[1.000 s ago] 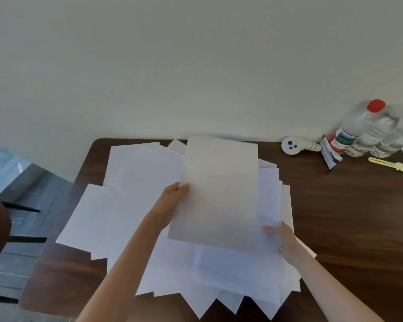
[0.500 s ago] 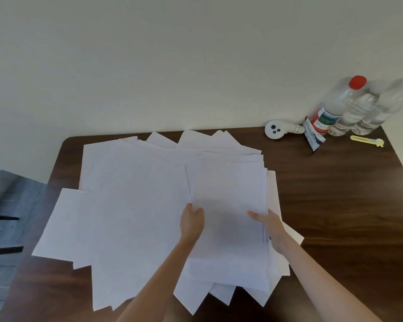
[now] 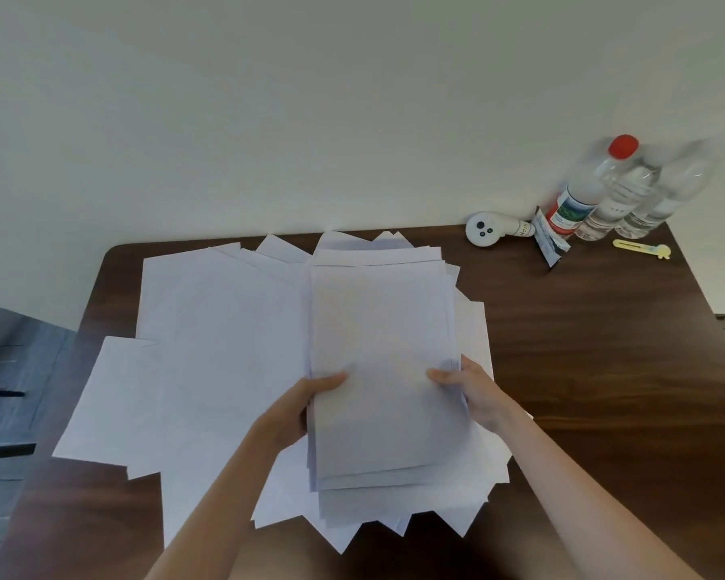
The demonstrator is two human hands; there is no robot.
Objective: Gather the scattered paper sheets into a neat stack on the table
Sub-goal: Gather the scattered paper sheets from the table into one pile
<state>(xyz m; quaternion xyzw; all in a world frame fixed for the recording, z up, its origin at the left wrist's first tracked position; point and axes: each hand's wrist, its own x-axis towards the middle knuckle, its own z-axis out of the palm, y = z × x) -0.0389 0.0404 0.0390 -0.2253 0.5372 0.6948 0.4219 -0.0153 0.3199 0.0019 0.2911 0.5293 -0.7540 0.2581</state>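
Both the left hand (image 3: 298,406) and right hand (image 3: 476,391) clamp fingers on the paper stack (image 3: 384,370) above scattered sheets (image 3: 210,349).

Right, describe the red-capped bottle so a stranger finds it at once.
At the far right corner of the dark wooden table, three clear plastic bottles stand against the wall. The red-capped bottle is the leftmost, the only one with a red cap and a red-and-green label.

A dark wooden table (image 3: 603,370) stands against a plain pale wall (image 3: 310,98); grey floor (image 3: 13,370) at left
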